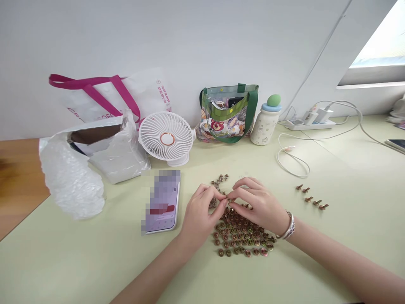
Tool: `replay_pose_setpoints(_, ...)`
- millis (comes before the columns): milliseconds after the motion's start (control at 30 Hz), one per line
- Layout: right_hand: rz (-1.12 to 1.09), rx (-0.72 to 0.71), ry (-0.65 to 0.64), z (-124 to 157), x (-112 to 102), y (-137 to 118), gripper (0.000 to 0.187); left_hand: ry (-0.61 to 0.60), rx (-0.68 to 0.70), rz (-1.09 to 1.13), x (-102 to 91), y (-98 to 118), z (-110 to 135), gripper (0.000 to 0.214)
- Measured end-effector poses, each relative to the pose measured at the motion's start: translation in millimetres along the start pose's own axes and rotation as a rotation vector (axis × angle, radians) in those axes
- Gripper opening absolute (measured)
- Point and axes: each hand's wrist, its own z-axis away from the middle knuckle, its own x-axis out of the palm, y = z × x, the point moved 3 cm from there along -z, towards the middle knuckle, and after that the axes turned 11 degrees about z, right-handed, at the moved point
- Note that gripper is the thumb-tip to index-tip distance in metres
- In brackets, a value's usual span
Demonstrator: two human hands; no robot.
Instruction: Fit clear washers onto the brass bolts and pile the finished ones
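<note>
Many small bronze-coloured metal pieces with round heads [239, 242] stand in rough rows on the pale green table [126, 270]. Over their far part, my left hand [204, 211] and my right hand [261, 204] meet, thumbs and forefingers pinched together. A tiny bronze-coloured metal piece [229, 200] shows between the fingertips, mostly covered by them. My right hand hides part of the rows, and its wrist wears a silver bracelet [290, 226]. To the right, several longer bronze-coloured pieces [309, 199] lie apart on their sides.
Left of my hands lies a phone [164, 202]. Behind it are a white fan [167, 136], a bubble-wrap pouch [74, 181] and a white bag with pink handles [148, 95]. A patterned bag [229, 114], a bottle [265, 126] and a power strip [311, 123] with cables line the wall.
</note>
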Motion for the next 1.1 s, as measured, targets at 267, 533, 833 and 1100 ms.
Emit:
replay_pose_setpoints(267, 0.079, -0.177, 0.095, 1, -1, 0, 0.009, 0.008, -0.039, 0.007, 2.9, 2, 2, 0.009)
replay_pose_setpoints(533, 0.015, -0.159, 0.156, 1, 0, -1, 0.011, -0.004, -0.148, 0.162, 1.8, 1, 1, 0.005)
replay_pose_setpoints(833, 0.056, -0.120, 0.144, 1, -1, 4, 0.005, 0.085, -0.073, 0.116, -3.2, 4, 0, 0.011)
replay_pose_setpoints(1100, 0.328, 0.084, -0.153, 2, 3, 53, 0.010, -0.161, 0.103, -0.083, 1.6, 7, -2, 0.011)
